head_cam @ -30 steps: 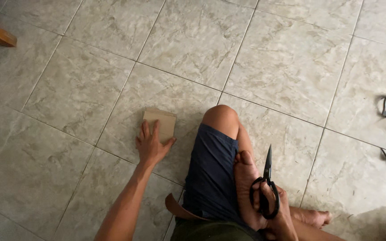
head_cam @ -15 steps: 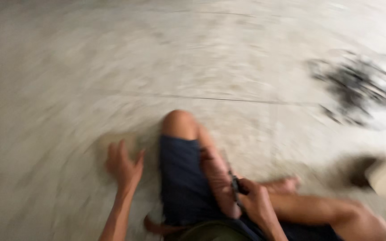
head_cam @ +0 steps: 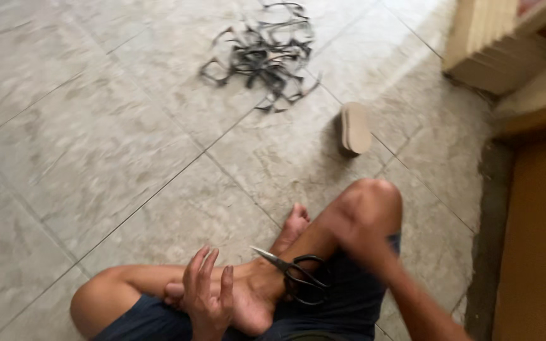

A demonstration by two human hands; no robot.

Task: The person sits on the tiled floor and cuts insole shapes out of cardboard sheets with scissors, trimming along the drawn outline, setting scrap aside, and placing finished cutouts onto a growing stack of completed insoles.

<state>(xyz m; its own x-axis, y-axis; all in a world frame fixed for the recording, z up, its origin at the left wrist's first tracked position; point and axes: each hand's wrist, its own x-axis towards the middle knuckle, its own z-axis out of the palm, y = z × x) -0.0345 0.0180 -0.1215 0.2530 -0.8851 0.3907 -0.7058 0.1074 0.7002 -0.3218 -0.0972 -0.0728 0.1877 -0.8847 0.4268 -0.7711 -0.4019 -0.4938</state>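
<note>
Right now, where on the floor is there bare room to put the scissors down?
Bare grey tiles lie left of the tangled black straps and ahead of the bent legs. It is crowded around the tan flat sole and the wooden step.

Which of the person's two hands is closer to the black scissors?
The right hand, blurred, by the bent knee just above the scissors. The left hand hangs open farther off, by the foot.

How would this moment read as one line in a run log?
left hand: open, empty, over ankle | right hand: blurred, at knee | scissors: on leg, unheld | floor: black strap pile, tan sole
</note>
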